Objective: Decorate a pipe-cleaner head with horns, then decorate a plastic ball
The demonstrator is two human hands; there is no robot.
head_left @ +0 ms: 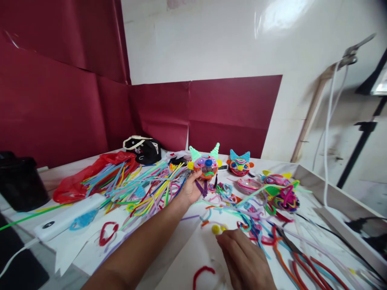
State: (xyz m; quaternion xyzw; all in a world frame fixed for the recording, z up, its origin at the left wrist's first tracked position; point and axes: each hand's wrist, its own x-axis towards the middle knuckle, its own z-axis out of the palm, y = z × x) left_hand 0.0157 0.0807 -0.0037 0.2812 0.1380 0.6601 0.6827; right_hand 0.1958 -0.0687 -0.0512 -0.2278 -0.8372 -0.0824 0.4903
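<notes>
My left hand (190,188) reaches far across the white table (187,257) and grips a colourful pipe-cleaner mask (206,164) with two green horns, its fingers closed on the mask's lower left side. My right hand (243,257) rests near the table's front, fingers curled, with its fingertips at a small yellow pom-pom (215,229); whether it pinches the pom-pom is unclear. A second mask with blue ears (240,164) stands just right of the first.
A heap of loose pipe cleaners (142,187) and a red plastic bag (75,183) lie at left. More finished pieces (281,193) sit at right. A white power bank (69,216), a black bag (144,149), and a black container (19,181) are nearby. A raised table rim (332,201) runs along the right.
</notes>
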